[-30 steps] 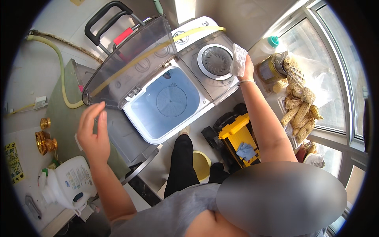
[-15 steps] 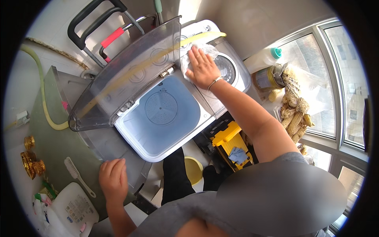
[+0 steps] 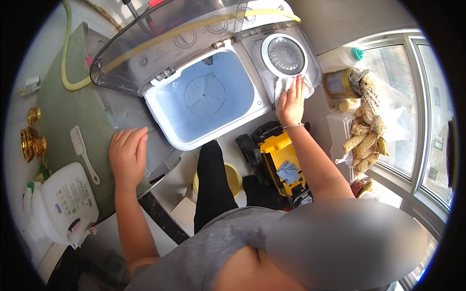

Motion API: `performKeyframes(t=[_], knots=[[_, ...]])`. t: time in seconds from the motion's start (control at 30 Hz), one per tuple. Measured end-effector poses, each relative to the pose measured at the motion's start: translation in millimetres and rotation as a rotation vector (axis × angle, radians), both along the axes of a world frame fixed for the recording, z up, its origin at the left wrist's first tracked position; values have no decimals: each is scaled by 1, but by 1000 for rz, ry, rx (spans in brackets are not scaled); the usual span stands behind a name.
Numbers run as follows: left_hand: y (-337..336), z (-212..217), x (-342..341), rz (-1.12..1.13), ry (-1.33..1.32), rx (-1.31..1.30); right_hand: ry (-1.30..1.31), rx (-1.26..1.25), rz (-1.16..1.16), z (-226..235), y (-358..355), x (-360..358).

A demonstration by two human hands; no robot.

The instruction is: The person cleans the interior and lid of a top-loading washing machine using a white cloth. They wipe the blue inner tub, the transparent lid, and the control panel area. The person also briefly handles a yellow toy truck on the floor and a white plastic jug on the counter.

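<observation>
A white cloth (image 3: 307, 88) lies under my right hand (image 3: 292, 104), bunched out on both sides of the fingers. The hand presses it against the grey top of a twin-tub washing machine, just below the round clear spin-tub lid (image 3: 286, 55). To the left, the blue wash tub (image 3: 221, 119) gapes, its tinted cover (image 3: 167, 46) tipped up at the back. My left hand (image 3: 128, 157) rests with its fingers laid out on the edge of a green-grey surface (image 3: 73, 114), left of the machine, and holds nothing. A white scrubbing brush (image 3: 83, 154) lies left of that hand.
A yellow hose (image 3: 68, 43) arches over the machine. A white jug (image 3: 68, 203) stands at lower left. Below are a yellow-and-black toy truck (image 3: 279, 153) and a yellow bucket (image 3: 234, 179). Dried corn (image 3: 366, 145) and a tin (image 3: 340, 83) sit by the window.
My right hand has drawn the white cloth nearer, from beside the spin lid's upper left to its near edge. My left hand stays on the surface; the view has shifted.
</observation>
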State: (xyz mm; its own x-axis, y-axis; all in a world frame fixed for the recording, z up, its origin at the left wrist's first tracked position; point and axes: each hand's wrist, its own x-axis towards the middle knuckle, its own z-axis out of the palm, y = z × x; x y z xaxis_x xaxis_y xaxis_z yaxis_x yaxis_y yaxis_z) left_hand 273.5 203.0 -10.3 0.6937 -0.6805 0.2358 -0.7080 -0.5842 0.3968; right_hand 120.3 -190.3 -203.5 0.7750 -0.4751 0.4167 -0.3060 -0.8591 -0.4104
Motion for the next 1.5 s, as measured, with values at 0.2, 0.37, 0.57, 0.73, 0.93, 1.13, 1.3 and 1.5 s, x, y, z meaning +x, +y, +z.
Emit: performKeyframes(t=[0.2, 0.37, 0.57, 0.73, 0.93, 1.13, 1.3, 1.5], knots=[[11, -5, 2, 31, 64, -116, 151, 325, 601, 40, 110, 9], [24, -4, -15, 332, 120, -523, 66, 915, 281, 47, 190, 52], [29, -3, -49, 484, 88, -237, 104, 1491, 430, 75, 276, 133], [22, -6, -47, 410, 40, -181, -65, 1308, 656, 52, 341, 171], [26, -9, -48, 398, 87, -242, 204, 1465, 471, 26, 350, 94], [27, -10, -46, 380, 74, -235, 355, 1534, 201, 16, 362, 67], [27, -11, -47, 384, 66, -256, 507, 1512, 267, 2, 343, 79], [29, -9, -47, 390, 79, -246, 395, 1510, 258, 28, 364, 72]])
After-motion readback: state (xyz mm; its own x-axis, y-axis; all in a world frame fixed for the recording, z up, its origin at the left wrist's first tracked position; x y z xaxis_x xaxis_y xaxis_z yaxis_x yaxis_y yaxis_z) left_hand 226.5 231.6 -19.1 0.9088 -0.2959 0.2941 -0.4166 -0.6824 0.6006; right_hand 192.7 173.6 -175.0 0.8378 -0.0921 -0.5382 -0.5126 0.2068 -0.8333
